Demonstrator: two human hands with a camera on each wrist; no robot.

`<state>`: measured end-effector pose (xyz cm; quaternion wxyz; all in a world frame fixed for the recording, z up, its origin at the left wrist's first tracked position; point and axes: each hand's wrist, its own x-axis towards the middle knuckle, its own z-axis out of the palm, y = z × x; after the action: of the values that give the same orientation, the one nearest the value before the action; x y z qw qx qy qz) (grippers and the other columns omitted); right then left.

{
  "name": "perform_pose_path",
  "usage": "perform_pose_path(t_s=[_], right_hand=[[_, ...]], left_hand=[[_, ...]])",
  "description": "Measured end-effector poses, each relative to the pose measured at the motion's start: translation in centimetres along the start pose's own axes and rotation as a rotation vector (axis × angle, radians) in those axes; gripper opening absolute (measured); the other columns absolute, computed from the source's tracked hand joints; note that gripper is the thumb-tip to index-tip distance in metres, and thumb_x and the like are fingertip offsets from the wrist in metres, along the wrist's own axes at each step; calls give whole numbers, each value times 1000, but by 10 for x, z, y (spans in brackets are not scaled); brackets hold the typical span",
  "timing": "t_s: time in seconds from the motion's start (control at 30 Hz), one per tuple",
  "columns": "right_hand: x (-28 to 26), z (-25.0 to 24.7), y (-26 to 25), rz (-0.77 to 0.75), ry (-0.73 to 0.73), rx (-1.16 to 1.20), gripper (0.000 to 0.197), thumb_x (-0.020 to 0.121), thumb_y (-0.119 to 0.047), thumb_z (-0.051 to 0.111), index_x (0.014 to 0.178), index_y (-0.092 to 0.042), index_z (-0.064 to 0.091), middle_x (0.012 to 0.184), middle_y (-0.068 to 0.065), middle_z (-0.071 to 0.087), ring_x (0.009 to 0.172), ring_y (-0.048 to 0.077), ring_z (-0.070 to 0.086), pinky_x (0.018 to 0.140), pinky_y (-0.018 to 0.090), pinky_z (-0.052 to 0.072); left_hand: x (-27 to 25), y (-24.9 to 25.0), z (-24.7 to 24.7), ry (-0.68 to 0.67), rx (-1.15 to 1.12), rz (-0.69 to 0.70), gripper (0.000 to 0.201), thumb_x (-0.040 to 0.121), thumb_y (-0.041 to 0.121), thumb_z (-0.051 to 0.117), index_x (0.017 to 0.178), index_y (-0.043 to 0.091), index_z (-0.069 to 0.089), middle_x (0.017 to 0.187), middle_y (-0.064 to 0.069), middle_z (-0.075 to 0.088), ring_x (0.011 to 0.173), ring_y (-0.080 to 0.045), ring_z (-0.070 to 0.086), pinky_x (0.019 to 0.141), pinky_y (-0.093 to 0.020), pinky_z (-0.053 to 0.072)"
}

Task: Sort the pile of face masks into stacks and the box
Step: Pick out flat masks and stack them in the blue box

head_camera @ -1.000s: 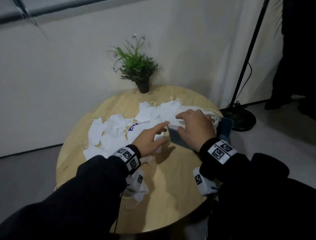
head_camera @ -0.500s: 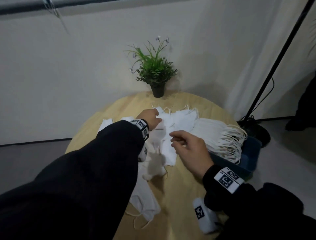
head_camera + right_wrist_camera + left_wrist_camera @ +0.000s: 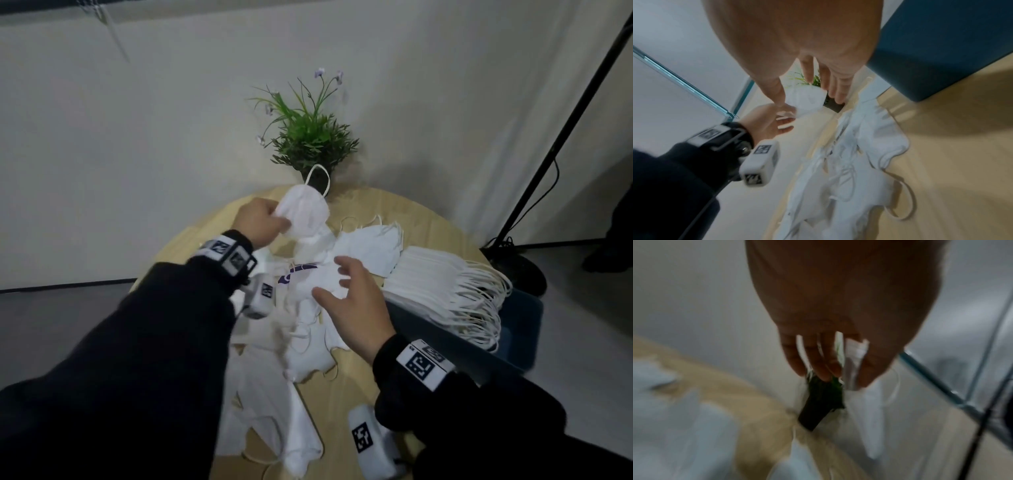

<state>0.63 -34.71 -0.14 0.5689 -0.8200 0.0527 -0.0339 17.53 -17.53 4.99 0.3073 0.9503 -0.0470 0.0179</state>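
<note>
A loose pile of white face masks (image 3: 308, 318) (image 3: 840, 175) covers the middle of the round wooden table (image 3: 428, 219). My left hand (image 3: 260, 222) (image 3: 766, 120) pinches one white mask (image 3: 303, 212) (image 3: 807, 100) (image 3: 856, 353) and holds it up above the far side of the pile. My right hand (image 3: 349, 298) hovers over the pile's middle with fingers (image 3: 838, 86) spread, holding nothing. On the right, a fanned stack of flat masks (image 3: 445, 291) lies across the dark blue box (image 3: 520, 329) (image 3: 941, 48).
A potted green plant (image 3: 308, 137) (image 3: 818, 404) stands at the table's far edge, right behind the lifted mask. A black lamp stand (image 3: 534, 178) with its round base rises from the floor at the right. A white wall lies behind.
My left hand has lifted a mask up off the far part of the pile. My right hand has opened and moved forward over the pile's middle.
</note>
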Motion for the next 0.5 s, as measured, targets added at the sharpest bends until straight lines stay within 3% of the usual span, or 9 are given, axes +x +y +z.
perform_pose_path(t_s=[0.1, 0.2, 0.23, 0.3, 0.33, 0.37, 0.43, 0.5], right_hand=[[-6, -6, -9, -131, 169, 131, 92, 79, -37, 86, 153, -34, 32, 151, -9, 38, 138, 12, 43, 117, 38, 40], [-14, -22, -20, -154, 255, 124, 101, 71, -35, 93, 151, -37, 32, 149, -11, 41, 135, 9, 44, 111, 31, 40], [-14, -27, -21, -121, 199, 185, 91, 71, -34, 94, 146, -36, 42, 142, -9, 51, 127, 10, 52, 106, 31, 45], [-15, -37, -19, -50, 56, 364, 45, 78, -28, 89, 117, -18, 69, 112, -2, 73, 99, 15, 68, 88, 38, 55], [-16, -41, -17, -39, 50, 410, 23, 83, -23, 84, 98, -9, 73, 91, 1, 74, 82, 17, 68, 77, 36, 55], [-18, -46, -17, -41, 79, 413, 13, 88, -17, 79, 84, -8, 72, 76, 2, 71, 70, 15, 65, 68, 32, 52], [-22, -56, -18, -78, 173, 389, 19, 94, -11, 72, 76, -14, 70, 65, -6, 67, 61, 10, 60, 60, 24, 48], [-22, -71, -18, -86, 267, 465, 14, 98, -11, 67, 86, -16, 73, 76, -6, 75, 69, 11, 68, 62, 25, 54]], left_hand=[[-30, 18, -46, -113, 19, 243, 11, 83, 25, 66, 81, 16, 72, 77, -2, 70, 72, -20, 61, 64, -29, 45], [-60, 39, -66, -323, 301, 492, 23, 78, 35, 55, 83, 18, 70, 74, -2, 66, 70, -19, 57, 66, -34, 48], [-66, 49, -68, -379, 370, 559, 24, 77, 37, 53, 85, 21, 69, 75, 0, 66, 70, -15, 57, 66, -34, 49], [-73, 72, -70, -492, 359, 636, 19, 80, 36, 60, 94, 29, 71, 83, 6, 69, 77, -10, 61, 70, -30, 51], [-72, 83, -72, -539, 302, 659, 20, 84, 34, 66, 103, 32, 72, 90, 8, 71, 83, -8, 64, 74, -26, 52], [-66, 95, -76, -566, 230, 671, 26, 88, 35, 71, 114, 33, 71, 96, 10, 72, 89, -8, 66, 80, -24, 53], [-45, 117, -86, -537, 76, 662, 35, 92, 40, 72, 126, 32, 68, 104, 11, 73, 97, -11, 69, 85, -25, 53], [-16, 135, -89, -436, -19, 594, 33, 93, 40, 72, 125, 31, 69, 101, 16, 73, 90, -8, 69, 83, -30, 54]])
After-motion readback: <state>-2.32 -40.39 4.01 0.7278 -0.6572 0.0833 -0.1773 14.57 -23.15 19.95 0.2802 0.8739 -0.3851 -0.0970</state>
